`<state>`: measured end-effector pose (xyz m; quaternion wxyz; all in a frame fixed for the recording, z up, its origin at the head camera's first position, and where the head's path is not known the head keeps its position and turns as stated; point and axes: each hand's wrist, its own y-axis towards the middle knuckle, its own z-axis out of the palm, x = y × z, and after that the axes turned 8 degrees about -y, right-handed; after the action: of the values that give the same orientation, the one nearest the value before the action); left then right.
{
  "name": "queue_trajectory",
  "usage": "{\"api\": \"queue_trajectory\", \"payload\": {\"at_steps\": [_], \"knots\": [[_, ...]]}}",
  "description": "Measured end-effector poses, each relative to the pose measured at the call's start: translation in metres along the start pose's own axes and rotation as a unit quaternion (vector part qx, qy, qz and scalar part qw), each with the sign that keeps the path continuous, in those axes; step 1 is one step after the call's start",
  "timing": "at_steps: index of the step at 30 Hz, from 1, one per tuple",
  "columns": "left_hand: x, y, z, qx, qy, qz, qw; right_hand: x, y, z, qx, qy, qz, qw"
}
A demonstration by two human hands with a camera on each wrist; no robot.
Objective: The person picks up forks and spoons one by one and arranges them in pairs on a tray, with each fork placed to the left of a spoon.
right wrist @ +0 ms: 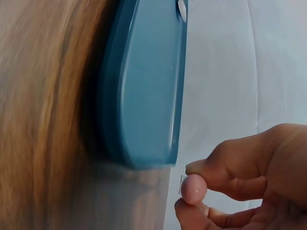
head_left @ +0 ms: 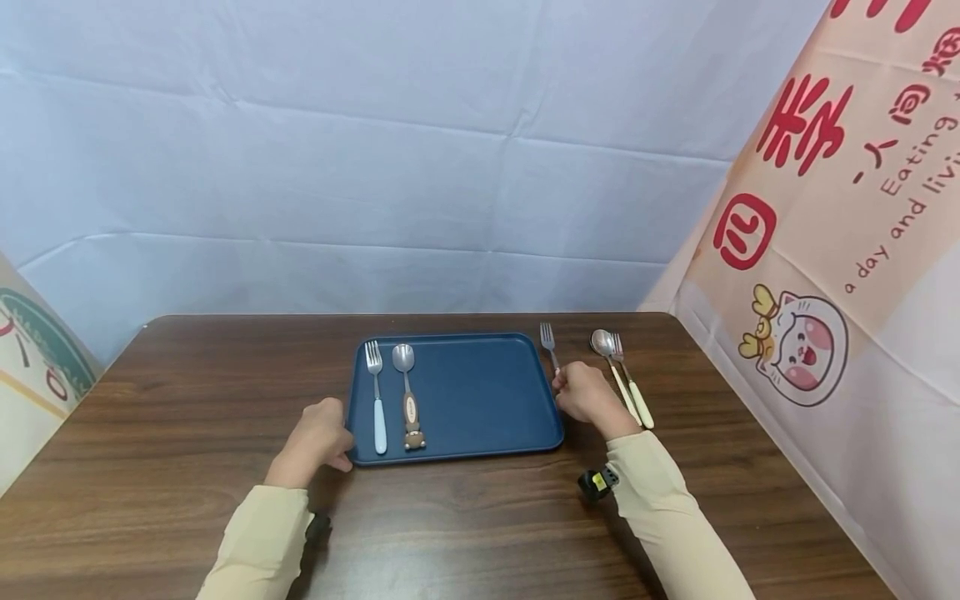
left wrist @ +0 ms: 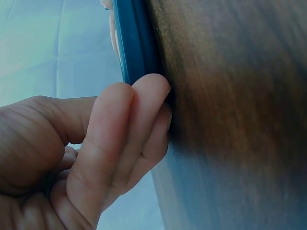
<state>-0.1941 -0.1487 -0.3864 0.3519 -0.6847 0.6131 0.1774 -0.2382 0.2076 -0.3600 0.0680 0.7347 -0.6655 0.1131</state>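
Observation:
A dark blue tray (head_left: 472,400) lies on the table, with a light-blue-handled fork (head_left: 379,421) and a spoon with a brown bear handle (head_left: 411,417) side by side in its left part. At the tray's near left corner, my left hand (head_left: 318,433) grips the rim between thumb and fingers; the thumb tip is hidden in the left wrist view. My right hand (head_left: 588,393) pinches a fork (head_left: 547,336) just beyond the tray's right edge. The rounded pink end of that fork's handle (right wrist: 194,189) shows between thumb and finger in the right wrist view.
Right of my right hand lie a spoon (head_left: 602,342) and a fork (head_left: 637,403), both with pale yellow handles, close together. The brown wooden table (head_left: 450,533) ends at a white cloth backdrop (head_left: 337,183). A printed banner (head_left: 810,250) hangs at the right.

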Motion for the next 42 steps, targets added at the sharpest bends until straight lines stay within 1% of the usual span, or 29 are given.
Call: {"api": "queue_trajectory", "payload": {"at_steps": [4, 10, 16, 23, 30, 37, 42], "knots": [[-0.001, 0.000, 0.000, 0.002, 0.000, -0.002, 1.0000, 0.007, -0.001, 0.001, 0.000, 0.010, -0.005, 1.000], [-0.002, 0.001, -0.001, 0.003, 0.001, -0.003, 1.0000, 0.017, -0.003, 0.006, 0.014, 0.041, -0.004, 0.999], [-0.002, 0.001, 0.000, 0.002, 0.001, 0.003, 1.0000, 0.027, -0.004, 0.014, 0.018, 0.040, -0.012, 0.999], [-0.001, 0.001, 0.000, 0.005, -0.003, 0.001, 1.0000, 0.040, -0.007, 0.020, 0.019, 0.042, -0.022, 0.999], [0.000, 0.001, 0.000, 0.002, -0.006, 0.007, 1.0000, 0.054, -0.008, 0.025, 0.013, 0.042, -0.044, 0.998], [0.000, 0.000, 0.000, 0.001, -0.008, 0.005, 0.9999, 0.063, -0.010, 0.029, 0.023, 0.055, -0.043, 0.997], [0.001, 0.000, 0.000, 0.000, -0.006, 0.006, 1.0000, 0.069, -0.011, 0.032, 0.019, 0.059, -0.058, 0.996]]}}
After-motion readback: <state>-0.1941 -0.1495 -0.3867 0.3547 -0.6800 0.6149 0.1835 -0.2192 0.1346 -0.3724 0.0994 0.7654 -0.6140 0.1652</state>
